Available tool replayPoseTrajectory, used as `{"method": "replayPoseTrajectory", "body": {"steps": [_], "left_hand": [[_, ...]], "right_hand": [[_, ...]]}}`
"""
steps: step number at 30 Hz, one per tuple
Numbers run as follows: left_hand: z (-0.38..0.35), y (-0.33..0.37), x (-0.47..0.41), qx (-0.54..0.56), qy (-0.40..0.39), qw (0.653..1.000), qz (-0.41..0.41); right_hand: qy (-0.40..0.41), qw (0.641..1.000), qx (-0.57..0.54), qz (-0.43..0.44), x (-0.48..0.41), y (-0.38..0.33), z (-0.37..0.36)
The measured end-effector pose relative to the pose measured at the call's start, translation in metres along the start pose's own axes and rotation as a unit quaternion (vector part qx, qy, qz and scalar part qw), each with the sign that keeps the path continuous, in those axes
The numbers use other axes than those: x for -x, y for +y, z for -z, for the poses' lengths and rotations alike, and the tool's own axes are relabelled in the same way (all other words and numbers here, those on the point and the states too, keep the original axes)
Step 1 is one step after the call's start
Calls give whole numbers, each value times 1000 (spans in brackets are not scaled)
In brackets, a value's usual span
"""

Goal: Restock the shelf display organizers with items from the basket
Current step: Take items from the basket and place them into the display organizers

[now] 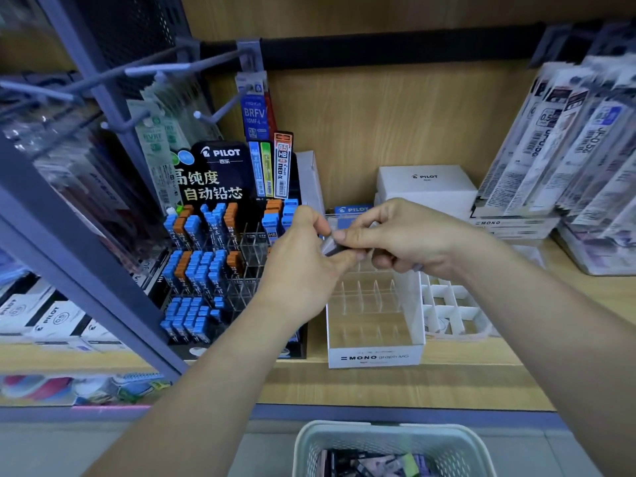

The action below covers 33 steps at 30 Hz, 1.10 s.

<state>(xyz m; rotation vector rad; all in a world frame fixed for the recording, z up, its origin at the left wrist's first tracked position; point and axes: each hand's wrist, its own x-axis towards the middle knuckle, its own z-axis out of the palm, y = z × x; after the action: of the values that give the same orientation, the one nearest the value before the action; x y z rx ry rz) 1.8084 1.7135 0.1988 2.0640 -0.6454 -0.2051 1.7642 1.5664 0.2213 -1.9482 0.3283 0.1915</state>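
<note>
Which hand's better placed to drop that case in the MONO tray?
Likely right. Both pinch the small case, but the right hand is over the empty slots of the MONO tray; the left hand is by its left edge, nearer the Pilot display.

— The arms?
— Both reach forward, forearms converging.
— And the grips?
— Left grip and right grip meet at the fingertips, fingers curled, pinching one small grey item.

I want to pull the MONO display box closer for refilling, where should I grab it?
Probably pinch the low front wall of the MONO display box from above: it faces you with an open rim, while the Pilot lead display and white divider tray crowd its sides.
</note>
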Motion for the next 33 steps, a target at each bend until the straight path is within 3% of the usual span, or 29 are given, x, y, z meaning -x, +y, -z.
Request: {"method": "replayPoseTrajectory", "body": {"steps": [3, 7, 13, 20, 26, 33], "left_hand": [[-1, -1, 0, 7, -24, 1000, -2], [4, -1, -3, 94, -70, 993, 24], [12, 4, -10, 120, -15, 993, -16], [20, 12, -40, -10, 36, 996, -76], [20, 12, -50, -192, 43, 975, -102], [20, 18, -51, -239, 23, 964, -114]], "right_hand": [[-21, 999, -23, -14, -1, 8, 4], [35, 997, -67, 17, -2, 17, 13], [155, 984, -78, 43, -5, 24, 35], [211, 971, 3, 113, -14, 35, 33], [223, 968, -24, 116, -13, 46, 36], [213, 971, -60, 96, -9, 40, 36]]}}
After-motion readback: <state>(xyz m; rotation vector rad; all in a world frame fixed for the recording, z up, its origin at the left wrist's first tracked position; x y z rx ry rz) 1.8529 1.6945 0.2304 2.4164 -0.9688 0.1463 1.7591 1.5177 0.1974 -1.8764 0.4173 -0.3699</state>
